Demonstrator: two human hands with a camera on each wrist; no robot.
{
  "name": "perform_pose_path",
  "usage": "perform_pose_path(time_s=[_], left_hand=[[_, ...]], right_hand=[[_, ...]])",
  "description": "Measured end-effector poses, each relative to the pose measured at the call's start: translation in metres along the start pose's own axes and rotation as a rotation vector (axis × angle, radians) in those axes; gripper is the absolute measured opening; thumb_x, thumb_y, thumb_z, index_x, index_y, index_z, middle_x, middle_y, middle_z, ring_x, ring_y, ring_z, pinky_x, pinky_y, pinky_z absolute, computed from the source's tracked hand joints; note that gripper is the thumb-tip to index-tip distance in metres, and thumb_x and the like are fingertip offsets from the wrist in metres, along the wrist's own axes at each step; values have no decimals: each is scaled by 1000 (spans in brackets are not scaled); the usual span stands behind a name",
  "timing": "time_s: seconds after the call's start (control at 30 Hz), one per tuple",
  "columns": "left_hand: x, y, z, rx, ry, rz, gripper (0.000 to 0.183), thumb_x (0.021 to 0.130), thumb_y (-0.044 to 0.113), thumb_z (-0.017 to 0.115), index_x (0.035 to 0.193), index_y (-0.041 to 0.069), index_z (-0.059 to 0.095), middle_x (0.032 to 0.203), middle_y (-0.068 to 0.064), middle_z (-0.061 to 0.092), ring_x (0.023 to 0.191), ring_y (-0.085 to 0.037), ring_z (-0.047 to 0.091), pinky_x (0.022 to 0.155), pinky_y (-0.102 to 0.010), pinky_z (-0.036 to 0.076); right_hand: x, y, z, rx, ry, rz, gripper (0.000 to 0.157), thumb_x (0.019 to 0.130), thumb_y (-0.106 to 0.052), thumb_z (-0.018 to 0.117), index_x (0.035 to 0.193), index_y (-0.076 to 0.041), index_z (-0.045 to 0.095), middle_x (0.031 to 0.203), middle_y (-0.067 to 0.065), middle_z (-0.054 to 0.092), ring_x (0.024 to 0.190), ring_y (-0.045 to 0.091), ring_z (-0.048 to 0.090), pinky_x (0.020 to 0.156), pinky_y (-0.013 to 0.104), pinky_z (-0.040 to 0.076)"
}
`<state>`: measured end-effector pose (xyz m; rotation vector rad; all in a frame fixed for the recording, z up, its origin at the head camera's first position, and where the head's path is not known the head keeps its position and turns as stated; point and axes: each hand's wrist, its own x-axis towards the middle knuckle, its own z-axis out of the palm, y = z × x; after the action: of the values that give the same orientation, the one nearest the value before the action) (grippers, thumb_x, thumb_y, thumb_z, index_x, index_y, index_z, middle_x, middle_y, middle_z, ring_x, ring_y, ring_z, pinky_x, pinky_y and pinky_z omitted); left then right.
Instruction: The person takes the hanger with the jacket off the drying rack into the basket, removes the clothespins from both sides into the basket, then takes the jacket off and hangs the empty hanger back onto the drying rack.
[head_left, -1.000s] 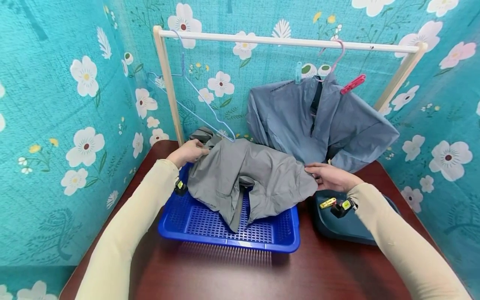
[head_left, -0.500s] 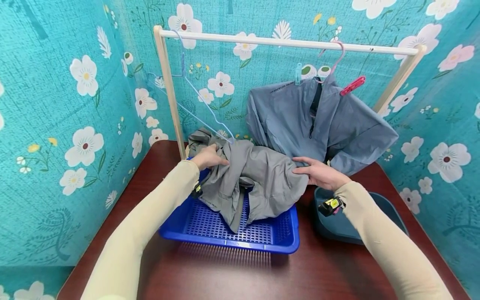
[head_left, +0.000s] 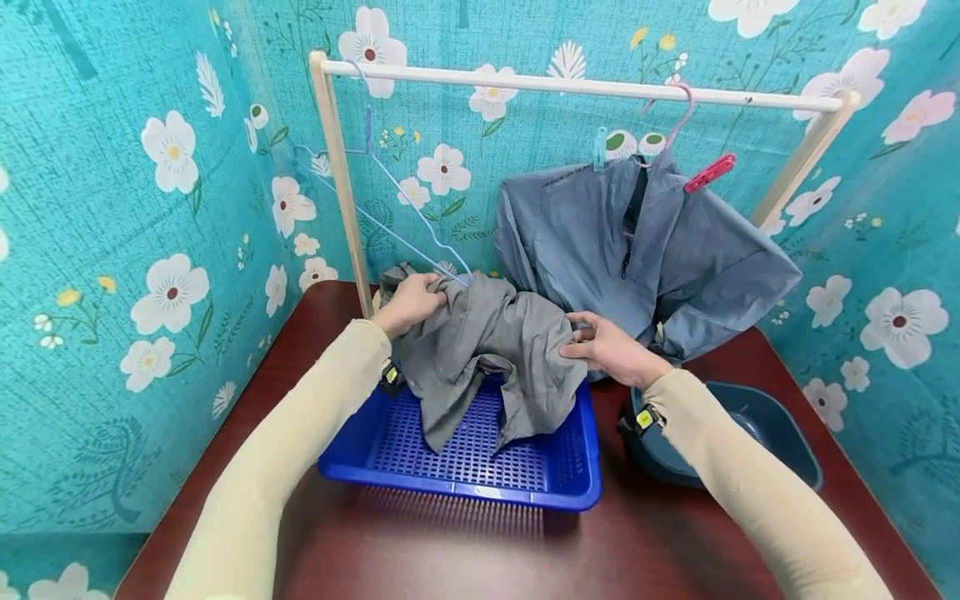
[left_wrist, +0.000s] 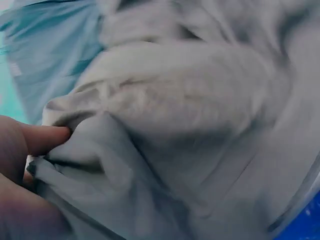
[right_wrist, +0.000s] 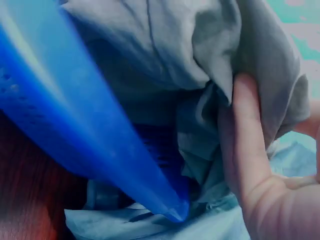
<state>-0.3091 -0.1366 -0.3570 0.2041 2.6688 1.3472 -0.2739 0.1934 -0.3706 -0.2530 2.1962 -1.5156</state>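
Note:
A grey jacket [head_left: 517, 333] lies bunched over the back of a blue perforated basket [head_left: 457, 493], its lower flaps hanging inside. My left hand [head_left: 412, 304] pinches its upper left part; in the left wrist view the fingers [left_wrist: 47, 137] grip a fold of the cloth. At the jacket's right end, my right hand [head_left: 611, 350] holds the edge. The right wrist view has one finger [right_wrist: 246, 115] against the cloth, with the fabric between it and the thumb side. A light blue wire hanger [head_left: 420, 212] hangs from the rack, its lower corner touching the jacket.
The wooden rack [head_left: 585, 86] stands behind the basket. From it a blue-grey jacket [head_left: 585, 225] hangs on a pink hanger [head_left: 681, 117], with a red clothespin [head_left: 709, 173] and a light blue clothespin [head_left: 599, 148]. A dark teal basin [head_left: 780, 425] sits at right on the brown table [head_left: 420, 550].
Both hands have moved inward, the left one to the right and the right one to the left. The grey jacket is more bunched, and its front flaps have shifted.

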Motion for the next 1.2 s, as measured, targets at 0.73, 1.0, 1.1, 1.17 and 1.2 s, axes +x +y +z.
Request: perform_pose_path(time_s=[0.73, 1.0, 1.1, 1.17, 1.2], left_hand=[[-46, -8, 10, 195, -544, 7, 32, 95, 38, 56, 105, 9, 61, 96, -3, 57, 86, -17, 54, 74, -31, 43], [-29, -21, -34, 240, -204, -226, 64, 99, 45, 42, 145, 3, 30, 139, -20, 40, 119, -35, 47, 90, -47, 44], [-22, -23, -32, 97, -184, -251, 65, 99, 41, 44, 148, 5, 22, 146, -20, 30, 124, -37, 42, 94, -49, 41], [-18, -21, -27, -26, -196, -263, 66, 98, 38, 47, 149, 6, 20, 146, -20, 30, 125, -37, 42, 96, -49, 39], [-16, -20, -23, -84, -203, -264, 67, 98, 37, 49, 149, 6, 19, 145, -21, 30, 124, -37, 42, 98, -49, 39]], right_hand=[[-6, -11, 9, -235, -169, 22, 68, 95, -23, 59, 148, -5, 22, 121, 23, 51, 104, 32, 57, 77, 43, 52], [14, -24, -18, -323, 15, 97, 62, 98, -29, 50, 144, 5, 25, 127, 28, 47, 107, 37, 56, 81, 39, 51], [23, -28, -18, -232, -1, 131, 70, 99, -29, 48, 147, 7, 12, 138, 32, 32, 118, 43, 47, 86, 42, 49], [28, -30, -17, -146, -32, 155, 75, 99, -28, 48, 148, 5, 3, 141, 34, 25, 123, 45, 41, 88, 44, 48], [31, -30, -17, -109, -40, 166, 77, 98, -27, 49, 149, 4, -1, 142, 34, 23, 125, 46, 39, 88, 44, 48]])
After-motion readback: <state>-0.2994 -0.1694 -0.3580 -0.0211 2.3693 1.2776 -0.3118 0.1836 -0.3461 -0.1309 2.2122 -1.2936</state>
